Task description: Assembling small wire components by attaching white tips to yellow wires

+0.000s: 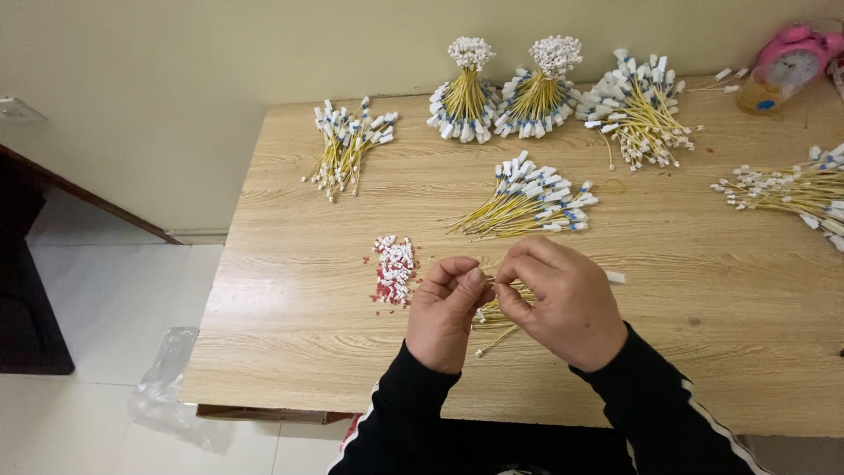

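Both hands pinch yellow wires; connector pile beside left.

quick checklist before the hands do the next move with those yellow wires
1. Left hand pinching at the wire end: ok, fingertips closed.
2. Right hand grip on the same yellow wire: ok, thumb and forefinger meet the left fingertips.
3. Small connector seated on the wire end: cannot tell, fingers hide it.
4. Pile of small white and red pieces beside the left hand: ok, close by.
5. Loose wire pile beyond the hands: ok, on the wooden table.
6. Tied bundles at the far edge: ok, standing apart from the hands.
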